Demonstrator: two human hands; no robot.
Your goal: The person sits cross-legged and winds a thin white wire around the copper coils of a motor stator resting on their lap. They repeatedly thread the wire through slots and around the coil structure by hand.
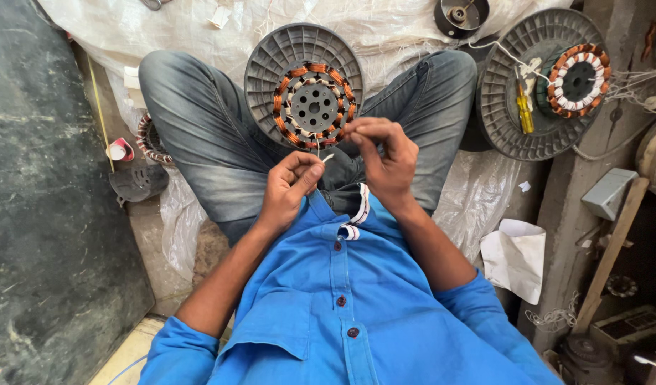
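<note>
A round motor stator with copper windings (313, 107) lies on a grey ribbed disc (271, 57) between my crossed legs in jeans. My left hand (288, 187) is curled near my lap, pinching a small pale strip whose tip pokes out toward the stator. My right hand (386, 155) reaches to the stator's near rim, fingertips pinched at the windings, seemingly on a thin wire or thread. My blue shirt fills the lower part of the view.
A second grey disc (509, 114) at right carries another wound stator (576, 78) and a yellow-handled screwdriver (524, 107). White plastic sheeting (385, 28) covers the floor. A dark slab (43, 214) lies left; paper (517, 257), a wooden stick (613, 249) and boxes lie right.
</note>
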